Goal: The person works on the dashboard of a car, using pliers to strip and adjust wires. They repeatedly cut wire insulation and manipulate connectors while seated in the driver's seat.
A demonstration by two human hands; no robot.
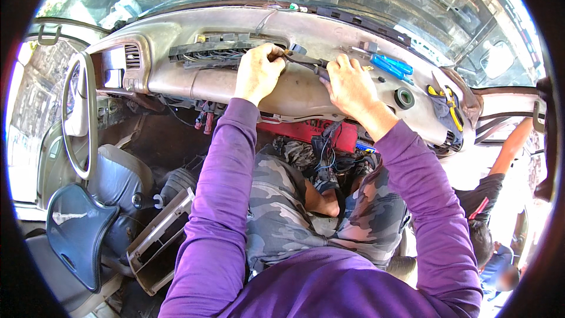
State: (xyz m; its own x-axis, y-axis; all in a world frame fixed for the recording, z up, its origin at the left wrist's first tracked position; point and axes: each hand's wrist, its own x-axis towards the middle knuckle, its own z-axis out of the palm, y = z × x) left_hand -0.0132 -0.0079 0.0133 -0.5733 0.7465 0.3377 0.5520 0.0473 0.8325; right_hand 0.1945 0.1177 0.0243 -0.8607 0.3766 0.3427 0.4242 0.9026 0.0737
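Observation:
Above the dashboard point(206, 85), my left hand point(259, 73) is closed in a pinch on one end of a dark wire point(301, 59). The fingers of my right hand point(352, 85) are closed round the wire's other end, where a thicker dark piece shows below them. Beside my left hand lies a long black vent-like strip point(206, 55) with several wires along it. Just right of my right hand lie blue-handled tools point(391, 66). A roll of black tape point(404, 98) rests nearer the dashboard's front edge.
Yellow-and-black-handled pliers point(453, 112) lie at the dashboard's right end. The steering wheel point(88, 118) stands at left, with a removed panel frame point(159, 241) below. A red package point(329, 135) sits under the dashboard's edge. Another person's arm point(512, 147) shows at right.

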